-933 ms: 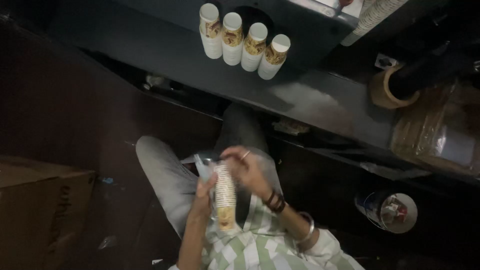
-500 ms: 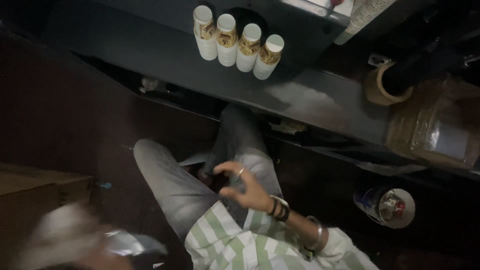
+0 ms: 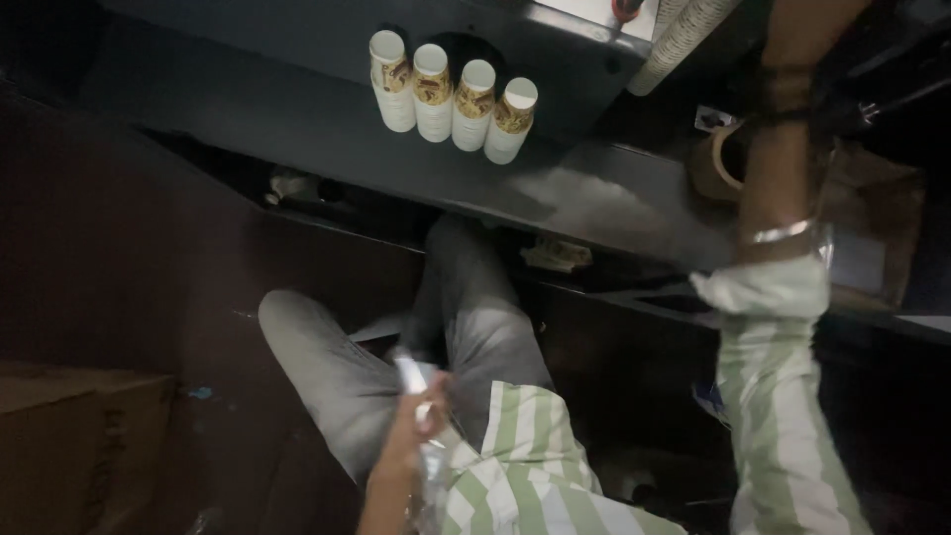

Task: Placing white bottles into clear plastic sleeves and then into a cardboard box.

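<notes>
- Below the four white bottles (image 3: 453, 94) on the dark bench (image 3: 297, 109), left hand (image 3: 414, 436) is gripping crumpled clear wrapping (image 3: 421, 396), fingers closed on it, over the lap.
- Right arm (image 3: 778, 178) is reaching beyond the bottles; its hand is out of frame, fingers untellable.
- Unwrapping seems underway; next probably needs both hands on the wrapping.

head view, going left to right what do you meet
brown cardboard box → left hand holding a crumpled clear wrapper → row of four white bottles on the dark shelf → tape roll → right arm in a striped sleeve, reaching up out of view
</notes>
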